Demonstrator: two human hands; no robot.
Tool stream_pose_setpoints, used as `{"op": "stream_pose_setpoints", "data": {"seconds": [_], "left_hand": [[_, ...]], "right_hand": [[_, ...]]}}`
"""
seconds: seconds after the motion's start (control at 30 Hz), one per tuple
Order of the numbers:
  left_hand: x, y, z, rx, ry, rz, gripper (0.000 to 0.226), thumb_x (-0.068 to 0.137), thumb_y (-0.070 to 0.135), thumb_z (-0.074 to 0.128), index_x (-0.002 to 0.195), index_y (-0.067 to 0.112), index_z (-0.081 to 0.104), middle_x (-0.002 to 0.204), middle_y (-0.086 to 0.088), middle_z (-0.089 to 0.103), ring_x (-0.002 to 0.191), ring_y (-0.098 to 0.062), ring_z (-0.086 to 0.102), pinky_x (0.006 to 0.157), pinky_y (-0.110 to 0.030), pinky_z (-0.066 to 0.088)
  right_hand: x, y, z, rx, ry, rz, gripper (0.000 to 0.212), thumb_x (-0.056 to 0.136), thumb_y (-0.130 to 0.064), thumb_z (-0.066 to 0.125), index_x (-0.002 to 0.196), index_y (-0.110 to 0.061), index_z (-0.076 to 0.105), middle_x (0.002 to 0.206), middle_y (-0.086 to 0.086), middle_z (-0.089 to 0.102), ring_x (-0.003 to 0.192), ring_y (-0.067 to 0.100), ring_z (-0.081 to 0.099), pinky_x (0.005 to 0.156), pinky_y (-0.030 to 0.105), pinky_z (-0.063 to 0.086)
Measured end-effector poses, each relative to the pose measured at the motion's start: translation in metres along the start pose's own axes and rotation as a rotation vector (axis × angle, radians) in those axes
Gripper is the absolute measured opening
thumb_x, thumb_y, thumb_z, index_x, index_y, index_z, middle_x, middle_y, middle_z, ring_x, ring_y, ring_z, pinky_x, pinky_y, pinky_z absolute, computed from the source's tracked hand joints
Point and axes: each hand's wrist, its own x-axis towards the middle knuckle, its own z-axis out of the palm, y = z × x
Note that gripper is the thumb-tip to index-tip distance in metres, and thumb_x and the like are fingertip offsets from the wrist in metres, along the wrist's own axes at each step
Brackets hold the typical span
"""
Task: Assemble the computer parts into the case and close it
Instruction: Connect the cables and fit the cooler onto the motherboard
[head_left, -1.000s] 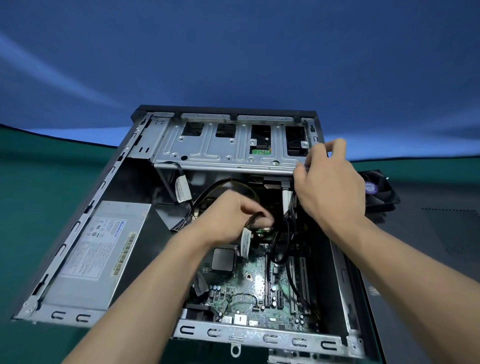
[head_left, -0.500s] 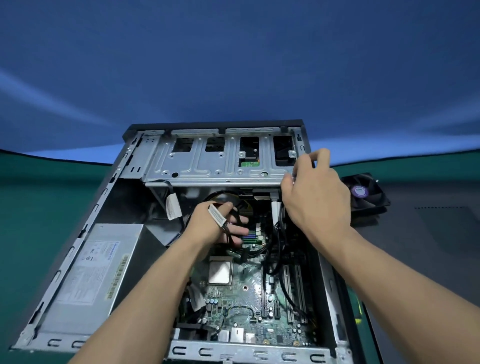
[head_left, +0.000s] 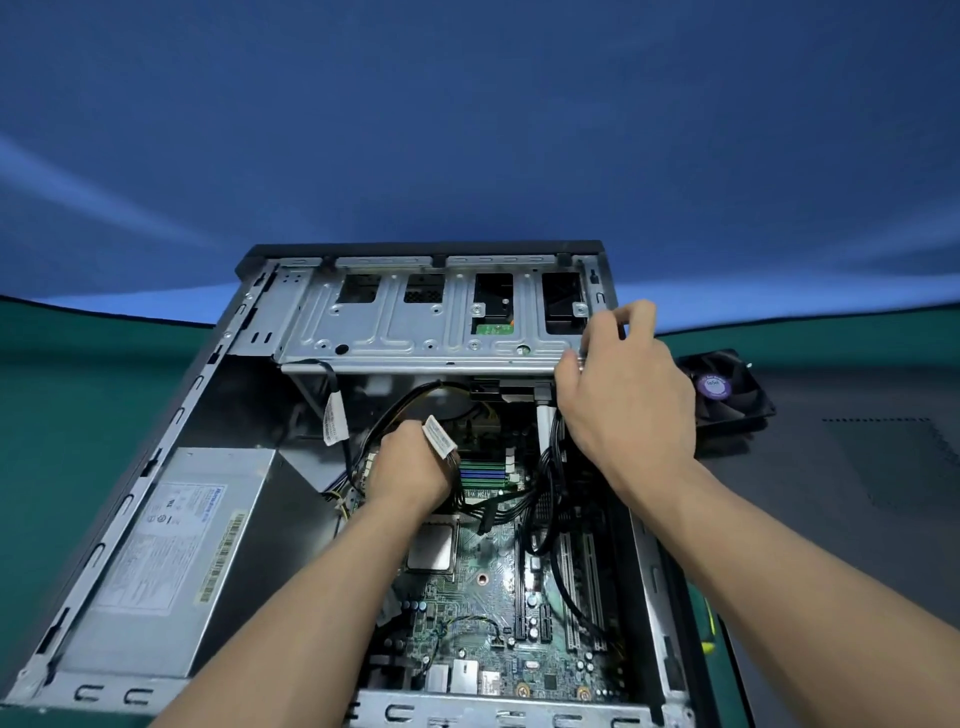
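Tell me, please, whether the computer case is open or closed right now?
Open: the computer case has no side panel on, so the motherboard, power supply and drive cage lie exposed.

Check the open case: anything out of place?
The fan lies outside the case, on the table to its right. Inside, loose black cables sprawl over the motherboard; the left hand grips a bundle.
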Motion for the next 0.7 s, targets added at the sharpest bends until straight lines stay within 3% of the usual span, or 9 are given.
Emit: {"op": "stream_pose_setpoints", "data": {"seconds": [0.17,0.3,0.37,0.47,0.57,0.7], "left_hand": [[-0.009,0.006,0.003,0.443,-0.084,0.068,0.015,0.086,0.01,0.059,0.101,0.009,0.06,0.105,-0.012,0.065,0.098,-0.032,0.062,0.071,-0.034,0.043],[-0.01,0.009,0.004,0.422,-0.073,0.125,0.012,0.083,0.003,0.057,0.093,0.009,0.06,0.101,-0.013,0.066,0.093,-0.033,0.063,0.071,-0.035,0.046],[-0.005,0.008,0.002,0.18,-0.062,0.079,0.004,0.08,0.001,0.064,0.084,0.003,0.064,0.091,-0.017,0.068,0.083,-0.033,0.065,0.071,-0.038,0.051],[-0.001,0.012,-0.003,-0.468,-0.193,-0.07,0.02,0.075,0.0,0.076,0.062,0.001,0.061,0.066,-0.017,0.062,0.055,-0.025,0.058,0.054,-0.032,0.053],[0.0,0.016,-0.008,-0.806,-0.27,-0.166,0.016,0.078,0.0,0.073,0.068,0.003,0.06,0.078,-0.019,0.062,0.052,-0.015,0.057,0.042,-0.019,0.051],[0.001,0.017,-0.013,-1.053,-0.342,-0.223,0.01,0.08,0.003,0.07,0.079,0.005,0.06,0.081,-0.017,0.062,0.042,-0.01,0.058,0.041,-0.02,0.051]], "right_hand": [[0.0,0.0,0.0,-0.008,0.009,-0.009,0.03,0.097,-0.033,0.037,0.114,-0.01,0.048,0.124,0.007,0.036,0.074,0.023,0.039,0.045,0.026,0.012],[0.0,0.0,0.0,-0.012,0.009,-0.012,0.029,0.097,-0.032,0.038,0.113,-0.01,0.048,0.124,0.007,0.036,0.073,0.024,0.04,0.045,0.025,0.012],[-0.001,0.0,-0.001,-0.019,0.01,-0.012,0.03,0.097,-0.032,0.038,0.114,-0.01,0.049,0.124,0.007,0.036,0.073,0.024,0.04,0.044,0.025,0.012],[0.0,0.0,0.0,-0.028,0.009,-0.011,0.03,0.097,-0.033,0.038,0.114,-0.01,0.049,0.125,0.007,0.036,0.073,0.024,0.04,0.044,0.026,0.012],[0.0,0.0,0.0,-0.028,0.011,-0.009,0.03,0.097,-0.033,0.038,0.114,-0.01,0.049,0.125,0.007,0.036,0.073,0.025,0.041,0.047,0.031,0.015],[-0.001,0.0,0.0,-0.02,0.019,-0.014,0.03,0.097,-0.032,0.038,0.114,-0.01,0.049,0.124,0.008,0.036,0.073,0.025,0.042,0.051,0.031,0.022]]}}
